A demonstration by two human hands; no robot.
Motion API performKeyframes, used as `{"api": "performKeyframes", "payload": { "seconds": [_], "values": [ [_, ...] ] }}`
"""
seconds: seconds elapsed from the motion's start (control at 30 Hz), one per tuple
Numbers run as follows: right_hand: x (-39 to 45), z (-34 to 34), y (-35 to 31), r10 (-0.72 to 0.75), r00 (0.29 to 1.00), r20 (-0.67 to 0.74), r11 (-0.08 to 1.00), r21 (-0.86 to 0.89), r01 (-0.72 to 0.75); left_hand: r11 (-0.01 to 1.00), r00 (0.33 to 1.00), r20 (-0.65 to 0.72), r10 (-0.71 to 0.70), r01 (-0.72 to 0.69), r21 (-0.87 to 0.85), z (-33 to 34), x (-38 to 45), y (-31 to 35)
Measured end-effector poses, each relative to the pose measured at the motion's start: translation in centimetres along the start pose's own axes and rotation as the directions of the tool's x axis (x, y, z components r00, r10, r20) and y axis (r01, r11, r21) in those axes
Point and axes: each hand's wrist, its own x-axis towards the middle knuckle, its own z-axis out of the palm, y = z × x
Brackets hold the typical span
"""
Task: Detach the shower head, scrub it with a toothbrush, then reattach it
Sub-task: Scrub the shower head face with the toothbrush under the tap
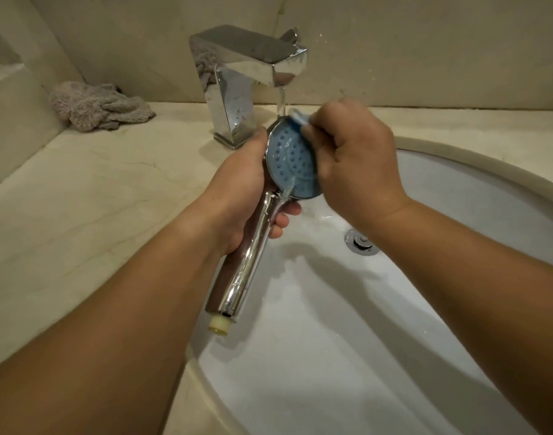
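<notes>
At frame centre, left hand (237, 189) fingers grasp the shower head (292, 163) over the sink (457, 183); right hand (356, 161) fingers clench the toothbrush (300, 117) against its upper rim

faucet (247, 86) crowds hands, basin (347, 356) open

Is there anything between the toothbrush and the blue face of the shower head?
Nothing visible. The right hand holds the toothbrush at the top rim of the shower head, which the left hand holds.
</notes>
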Motion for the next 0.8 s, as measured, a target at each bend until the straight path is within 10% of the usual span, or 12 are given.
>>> {"api": "performKeyframes", "payload": {
  "seconds": [0.2, 0.37, 0.43, 0.53, 0.63, 0.73, 0.8],
  "values": [
    [-2.2, -0.1, -0.1, -0.285, 0.949, 0.138, 0.956, -0.029, 0.291, 0.993, 1.000, 0.016, 0.006, -0.004, -0.118, -0.7, 0.4, -0.1],
    [-0.9, -2.5, 3.9, 0.257, 0.966, 0.027, 0.966, 0.020, -0.257, 0.993, 0.999, 0.034, -0.019, 0.023, -0.116, -0.9, 0.2, -0.1],
    [-1.4, -3.4, 6.6, 0.438, 0.847, 0.301, 0.898, -0.180, -0.401, 0.994, 0.997, 0.063, -0.042, 0.048, -0.098, -0.9, 0.2, -0.1],
    [-4.0, -2.7, 8.1, 0.500, 0.496, 0.710, 0.853, -0.502, -0.143, 0.991, 0.988, 0.126, -0.093, 0.104, -0.085, -0.9, 0.0, -0.1],
    [-5.3, -1.3, 7.3, 0.531, 0.327, 0.782, 0.816, -0.575, 0.050, 0.987, 0.976, 0.175, -0.130, 0.144, -0.074, -0.8, -0.1, -0.1],
    [-3.5, -1.6, 6.7, 0.551, 0.357, 0.754, 0.799, -0.601, 0.035, 0.981, 0.967, 0.196, -0.160, 0.178, -0.076, -1.1, -0.1, 0.0],
    [-1.8, -2.7, 6.6, 0.529, 0.492, 0.692, 0.846, -0.479, -0.237, 0.981, 0.967, 0.188, -0.172, 0.184, -0.053, -1.3, 0.0, 0.0]
  ]
}}
